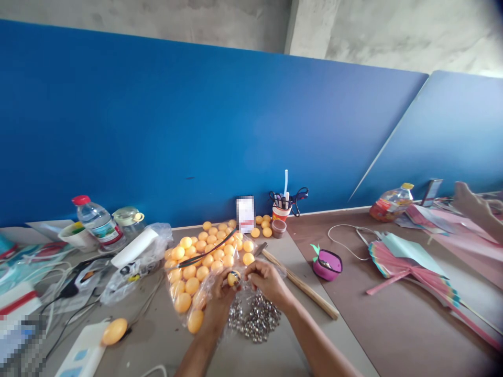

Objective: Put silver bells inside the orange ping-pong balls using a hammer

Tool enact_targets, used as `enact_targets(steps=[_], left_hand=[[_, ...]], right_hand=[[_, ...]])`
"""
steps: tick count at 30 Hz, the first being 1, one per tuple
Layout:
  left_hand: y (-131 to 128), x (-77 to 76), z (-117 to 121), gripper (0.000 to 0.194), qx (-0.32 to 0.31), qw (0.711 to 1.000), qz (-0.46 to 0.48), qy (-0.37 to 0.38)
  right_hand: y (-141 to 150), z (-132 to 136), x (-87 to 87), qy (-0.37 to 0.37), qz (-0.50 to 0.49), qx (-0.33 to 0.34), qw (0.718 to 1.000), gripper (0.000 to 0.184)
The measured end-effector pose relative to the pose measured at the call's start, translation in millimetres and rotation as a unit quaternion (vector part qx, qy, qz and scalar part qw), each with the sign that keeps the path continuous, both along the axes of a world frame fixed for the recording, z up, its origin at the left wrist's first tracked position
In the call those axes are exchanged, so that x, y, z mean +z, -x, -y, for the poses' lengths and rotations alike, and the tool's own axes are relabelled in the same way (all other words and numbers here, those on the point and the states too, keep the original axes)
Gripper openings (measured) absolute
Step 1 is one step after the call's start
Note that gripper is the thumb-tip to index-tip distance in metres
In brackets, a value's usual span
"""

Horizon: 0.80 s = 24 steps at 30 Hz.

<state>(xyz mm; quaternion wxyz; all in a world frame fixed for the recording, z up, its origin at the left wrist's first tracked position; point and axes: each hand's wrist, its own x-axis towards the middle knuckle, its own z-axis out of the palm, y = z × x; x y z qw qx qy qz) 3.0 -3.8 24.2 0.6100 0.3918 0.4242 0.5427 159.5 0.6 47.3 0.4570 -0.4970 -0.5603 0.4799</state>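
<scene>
Left hand [220,289] pinches an orange ping-pong ball [232,279]. Right hand [265,278] is bunched alongside, contents unclear. Small silvery pieces [256,320] lie nearer.

Taking the pile of metal pieces [259,320] as the clock's centre, the ping-pong balls [202,273] lie bagged between 10 and 11 o'clock. The phone [245,215] leans near 12, before the partition [220,115], with the pen cup [282,213] just right of it. The hammer [306,287] and, beyond it, the pouch [329,267] lie towards 2. Farther out, the water bottle [102,226] stands at 10, the power strip [84,352] lies between 8 and 9, and the fan [408,269] between 2 and 3.
</scene>
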Motion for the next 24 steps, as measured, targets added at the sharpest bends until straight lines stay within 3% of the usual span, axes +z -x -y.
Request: enact_targets(steps=[9,20,24], left_hand=[[1.1,1.3,0.8,0.045,-0.032,0.999,-0.024,-0.001],[2.6,-6.6,-0.3,0.048,-0.038,0.998,-0.047,-0.016],[4.1,-9.4,-1.4,0.048,-0.045,0.997,-0.06,-0.016]], right_hand=[[7.9,1.8,5.6,0.024,-0.009,-0.011,1.0,0.004],[10.7,-0.4,-1.9,0.064,-0.071,0.016,0.995,0.009],[12.1,1.1,2.0,0.061,-0.029,0.007,0.998,0.007]])
